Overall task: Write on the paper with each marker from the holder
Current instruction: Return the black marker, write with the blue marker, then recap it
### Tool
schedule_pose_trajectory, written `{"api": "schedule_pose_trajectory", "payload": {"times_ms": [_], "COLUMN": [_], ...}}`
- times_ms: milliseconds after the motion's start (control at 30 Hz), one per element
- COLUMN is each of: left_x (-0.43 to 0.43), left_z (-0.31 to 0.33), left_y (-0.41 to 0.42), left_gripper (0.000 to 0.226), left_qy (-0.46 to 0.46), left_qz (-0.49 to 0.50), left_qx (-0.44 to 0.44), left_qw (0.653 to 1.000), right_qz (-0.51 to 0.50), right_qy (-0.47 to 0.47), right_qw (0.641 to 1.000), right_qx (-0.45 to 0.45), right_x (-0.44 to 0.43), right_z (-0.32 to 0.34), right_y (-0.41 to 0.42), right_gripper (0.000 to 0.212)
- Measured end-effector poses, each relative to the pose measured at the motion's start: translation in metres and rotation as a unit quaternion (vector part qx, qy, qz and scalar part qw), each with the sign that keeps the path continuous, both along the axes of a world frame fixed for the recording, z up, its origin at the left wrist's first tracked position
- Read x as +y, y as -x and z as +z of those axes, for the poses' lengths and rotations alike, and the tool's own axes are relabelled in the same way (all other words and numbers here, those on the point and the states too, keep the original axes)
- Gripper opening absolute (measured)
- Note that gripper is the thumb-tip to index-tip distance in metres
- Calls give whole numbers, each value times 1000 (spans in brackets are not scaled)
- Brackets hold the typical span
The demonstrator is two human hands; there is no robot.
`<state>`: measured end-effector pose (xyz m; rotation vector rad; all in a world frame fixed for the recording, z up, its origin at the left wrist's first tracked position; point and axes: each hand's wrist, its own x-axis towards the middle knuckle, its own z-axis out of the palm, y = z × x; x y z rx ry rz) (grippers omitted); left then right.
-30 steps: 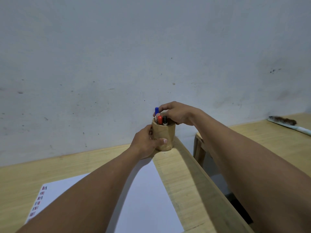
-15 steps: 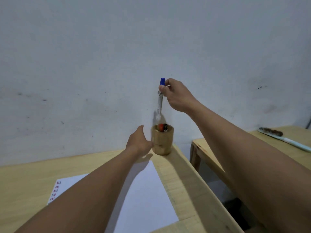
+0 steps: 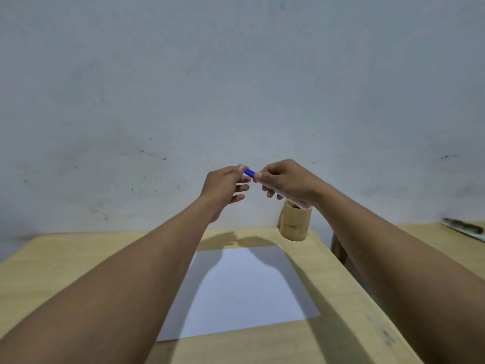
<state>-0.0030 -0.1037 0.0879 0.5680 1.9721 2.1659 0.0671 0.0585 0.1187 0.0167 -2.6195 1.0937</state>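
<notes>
Both hands are raised in front of the wall, above the far edge of the paper (image 3: 244, 292). My right hand (image 3: 287, 181) grips the white barrel of the blue marker (image 3: 288, 197), which slants down to the right. My left hand (image 3: 225, 185) pinches the marker's blue cap (image 3: 249, 173) with thumb and forefinger; the cap sits on the marker. The round wooden holder (image 3: 294, 224) stands at the table's far right corner, below my right wrist. A red tip shows inside it; the rest of its contents are hidden. The white sheet lies flat on the table between my forearms.
The light wooden table (image 3: 65, 258) ends at a right edge just past the holder. Across a gap stands a second wooden table (image 3: 433, 240) with a brush (image 3: 463, 229) on it. A grey wall rises directly behind both.
My right hand has carried the blue marker out of the holder and down toward the centre, tilting it. My left hand let go of the holder and rose to pinch the cap.
</notes>
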Motion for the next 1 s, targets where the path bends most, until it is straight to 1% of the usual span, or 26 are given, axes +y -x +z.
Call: {"api": "schedule_pose_trajectory", "payload": {"times_ms": [100, 167, 233, 300, 333, 367, 400, 467, 500, 533, 567, 600, 633, 700, 733, 800, 833, 900, 1000], "left_x": [-18, -28, -38, -48, -54, -60, -65, -74, -77, -79, -81, -82, -83, -86, -88, -92, -95, -102, -113], "left_z": [1, 0, 2, 3, 4, 4, 5, 5, 6, 6, 6, 7, 6, 6, 4, 1, -1, -4, -9], "left_y": [0, 1, 3, 6, 6, 7, 7, 6, 5, 5, 5, 4, 3, 2, 1, 1, 2, 5, 9], "left_gripper": [20, 14, 7, 6, 7, 10, 12, 13, 12, 10, 9, 9, 8, 9, 10, 10, 10, 11, 9], "left_qy": [13, 21, 23, 14, 5, -6, -19, -49, -63, -77, -89, -96, -99, -95, -91, -82, -75, -54, -8], "left_qz": [-37, -50, -44, -18, -6, 3, 8, 9, 8, 8, 9, 11, 13, 17, 16, 7, 0, -9, -14], "left_qx": [5, 18, 32, 35, 29, 20, 9, -12, -20, -28, -33, -36, -35, -29, -27, -22, -18, -7, 14], "left_qw": [999, 998, 998, 999, 1000, 1000, 1000, 999, 998, 997, 995, 995, 994, 995, 995, 996, 997, 998, 1000], "right_qz": [13, 20, 28, 53, 75, 101, 129, 179, 195, 207, 214, 214, 207, 174, 147, 77, 46, 13, 6], "right_qy": [5, 36, 69, 124, 179, 253, 338, 488, 546, 590, 621, 640, 651, 655, 647, 612, 595, 567, 533], "right_qw": [1000, 999, 995, 983, 969, 947, 916, 840, 803, 771, 748, 734, 728, 735, 748, 787, 802, 822, 844], "right_qx": [-16, -33, -71, -125, -150, -168, -175, -157, -140, -121, -100, -79, -61, -32, -21, 6, 20, 45, 64], "right_x": [-12, -20, -27, -34, -36, -39, -41, -47, -51, -56, -62, -69, -76, -91, -98, -109, -112, -116, -122], "right_z": [0, -1, 0, 3, 3, 3, 2, -6, -12, -20, -28, -35, -42, -51, -53, -55, -55, -56, -56], "right_y": [-5, -6, -7, -9, -10, -12, -15, -19, -19, -19, -17, -16, -15, -11, -9, -3, 1, 7, 13], "right_gripper": [30, 29, 24, 14, 9, 11, 19, 38, 47, 54, 57, 56, 52, 39, 31, 15, 10, 8, 11]}}
